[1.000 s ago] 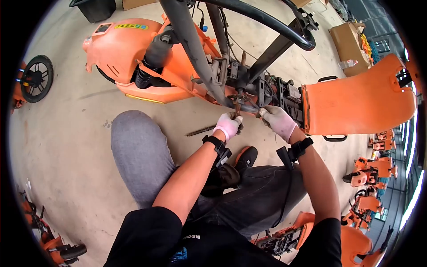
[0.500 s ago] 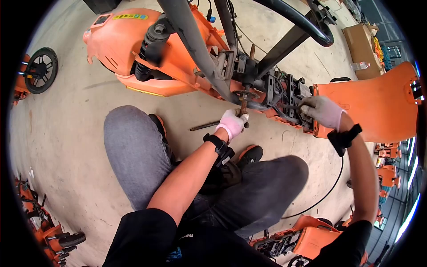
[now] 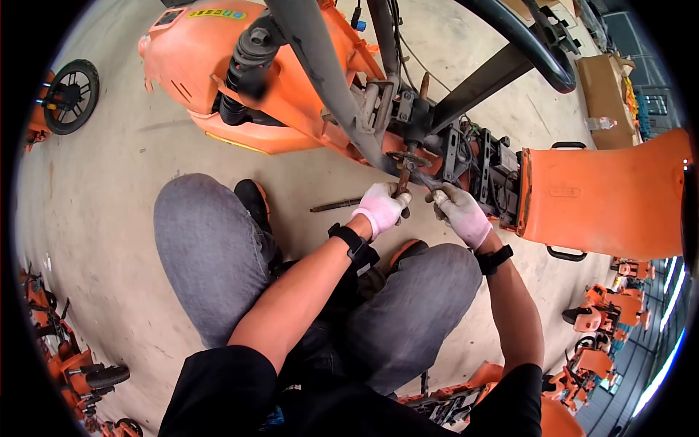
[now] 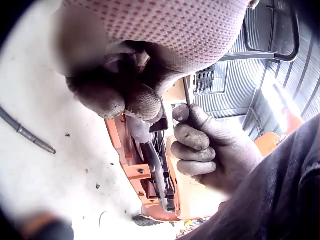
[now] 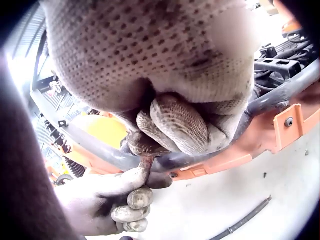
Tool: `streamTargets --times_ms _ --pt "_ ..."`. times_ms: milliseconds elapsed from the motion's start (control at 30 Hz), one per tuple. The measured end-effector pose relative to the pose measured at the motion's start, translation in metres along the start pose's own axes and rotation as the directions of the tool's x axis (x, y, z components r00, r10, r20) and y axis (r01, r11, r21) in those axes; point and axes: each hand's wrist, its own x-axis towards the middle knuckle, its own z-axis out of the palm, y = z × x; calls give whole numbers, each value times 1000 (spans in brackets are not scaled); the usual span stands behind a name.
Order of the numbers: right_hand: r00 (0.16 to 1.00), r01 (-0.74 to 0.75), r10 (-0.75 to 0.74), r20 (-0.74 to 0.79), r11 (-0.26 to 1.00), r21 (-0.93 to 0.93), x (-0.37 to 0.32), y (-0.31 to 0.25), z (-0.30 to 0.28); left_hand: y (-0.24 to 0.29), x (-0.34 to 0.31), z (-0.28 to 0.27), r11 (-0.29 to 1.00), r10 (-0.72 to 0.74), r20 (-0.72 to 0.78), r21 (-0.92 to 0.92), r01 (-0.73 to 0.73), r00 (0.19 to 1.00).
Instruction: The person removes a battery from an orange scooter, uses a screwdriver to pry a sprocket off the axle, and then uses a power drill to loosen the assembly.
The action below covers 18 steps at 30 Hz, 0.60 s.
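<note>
Gloved and close under the frame's pivot, the left hand (image 3: 382,209) grips a rusty metal piece (image 3: 403,179) that stands upright below a round toothed part (image 3: 409,158). Just to its right, the right hand (image 3: 462,213) has its fingers curled round a thin dark rod, whose end points toward the pivot. In the left wrist view the right hand (image 4: 220,150) pinches that rod (image 4: 187,91) between thumb and finger. The right wrist view shows the left hand (image 5: 112,202) with thumb and fingers round the rusty piece (image 5: 146,164); the right hand's (image 5: 150,60) palm hides its own grip.
An orange vehicle body (image 3: 196,65) and grey frame tube (image 3: 313,65) stand ahead, with an orange seat panel (image 3: 597,193) at the right. A dark metal shaft (image 3: 335,205) lies on the floor left of the hands. A cardboard box (image 3: 604,102) stands at the far right.
The right hand moved away to the right over the exposed parts, then came back beside the left hand. The left hand has kept its grip on the rusty piece. The head view has shifted slightly.
</note>
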Motion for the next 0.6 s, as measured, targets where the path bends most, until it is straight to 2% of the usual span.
streamTargets --times_ms 133,200,267,367,500,567,600 --pt "999 -17 16 -47 1000 -16 2 -6 7 1 -3 0 1000 19 -14 19 -18 1000" --pt "993 -113 112 32 993 32 3 -6 6 3 -3 1 999 24 -13 24 -23 1000" --pt "991 -123 123 46 992 -9 6 -7 7 6 -5 0 999 18 -17 50 -17 1000" --pt "978 -181 171 122 981 70 8 -12 8 0 -1 1 998 35 -16 56 -34 999" --pt "971 -214 201 132 972 98 6 -14 9 -7 2 1 997 55 -10 52 -55 998" --pt "978 -178 184 98 982 -65 8 -11 7 -2 -1 1 999 19 6 -47 -18 1000" --pt "978 -179 185 97 982 -65 11 -4 8 0 -2 0 999 19 8 -47 -18 1000"
